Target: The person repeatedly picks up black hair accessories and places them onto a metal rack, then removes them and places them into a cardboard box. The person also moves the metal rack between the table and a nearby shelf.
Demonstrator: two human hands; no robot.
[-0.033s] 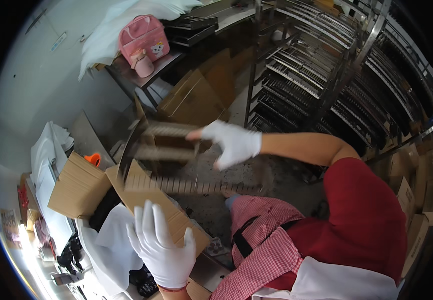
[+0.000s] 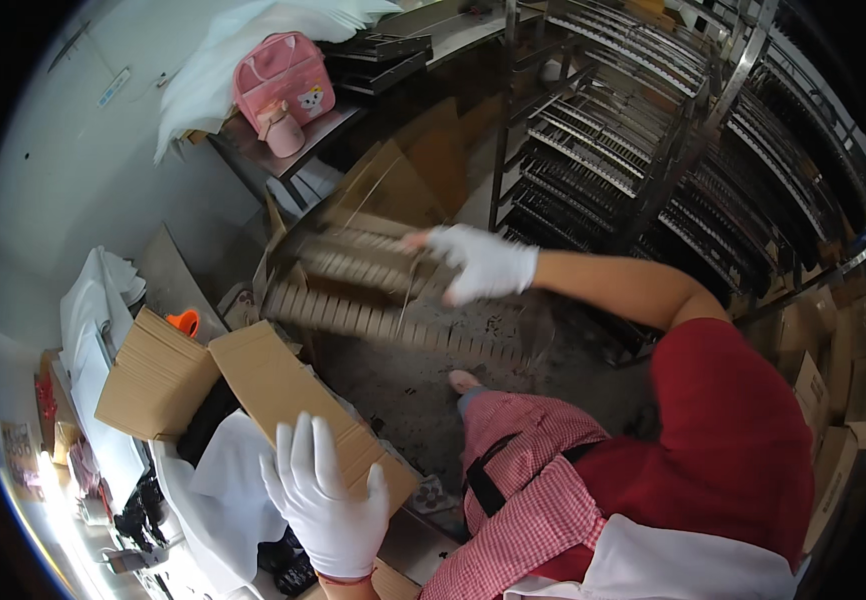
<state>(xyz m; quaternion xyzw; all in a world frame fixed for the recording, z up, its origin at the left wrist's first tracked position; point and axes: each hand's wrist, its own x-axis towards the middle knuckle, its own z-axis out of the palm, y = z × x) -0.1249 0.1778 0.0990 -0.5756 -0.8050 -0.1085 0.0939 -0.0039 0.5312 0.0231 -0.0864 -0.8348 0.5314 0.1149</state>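
Note:
My right hand (image 2: 478,262), in a white glove, reaches out forward and grips the upper edge of a long slatted tray (image 2: 373,320), which is tilted and blurred. My left hand (image 2: 328,500), also gloved in white, hovers with its fingers spread and holds nothing. It is just over the flap of an open cardboard box (image 2: 158,375) at the lower left. A white plastic liner (image 2: 223,490) hangs out of that box beside the hand.
A tall metal rack trolley (image 2: 653,150) with wire shelves fills the upper right. A pink bag (image 2: 283,80) sits on a metal table (image 2: 338,118) at the top. Folded cartons (image 2: 833,400) stand at the right, white sheets (image 2: 98,300) at the left, with a small orange thing (image 2: 185,322) by the box.

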